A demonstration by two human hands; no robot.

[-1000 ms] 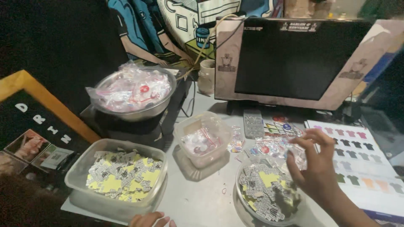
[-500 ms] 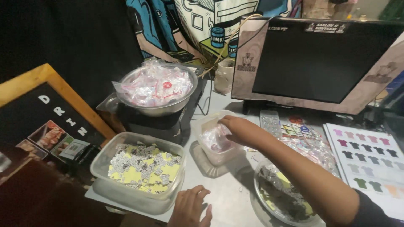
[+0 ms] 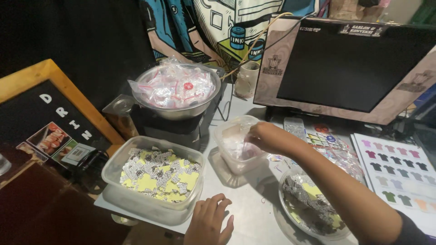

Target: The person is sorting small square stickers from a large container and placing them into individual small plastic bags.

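So the right hand (image 3: pixel 263 137) is reaching across the table and dipping into a small clear plastic tub (image 3: pixel 238 144). Fingers are curled down and bunched together inside the rim, like a pinch, but I honestly can't tell if anything is actually caught between them, since the tips are lost in the stuff in there. The tub itself is see-through with rounded corners, looks kinda frosted, and has pale pinkish-white crinkly contents that are too blurry to make out. It sits on what looks like its own clear lid, right under the fingertips.

The left hand (image 3: pixel 210 223) is just lying flat on the grey table (image 3: pixel 247 211), palm down, fingers loosely spread, holding nothing. Just beyond its fingertips is a bigger clear container (image 3: pixel 152 179) full of little yellow and silver-white printed bits, all jumbled.

Under the right forearm there's a round clear bowl (image 3: pixel 313 211) with the same kind of yellow and silvery pieces. Further out past the right hand is a metal bowl (image 3: pixel 177 93) heaped with small clear bags with red marks on them. Off to the right of that arm there's a sheet of coloured shirt pictures (image 3: pixel 399 170), and behind it a dark screen (image 3: pixel 352 68).
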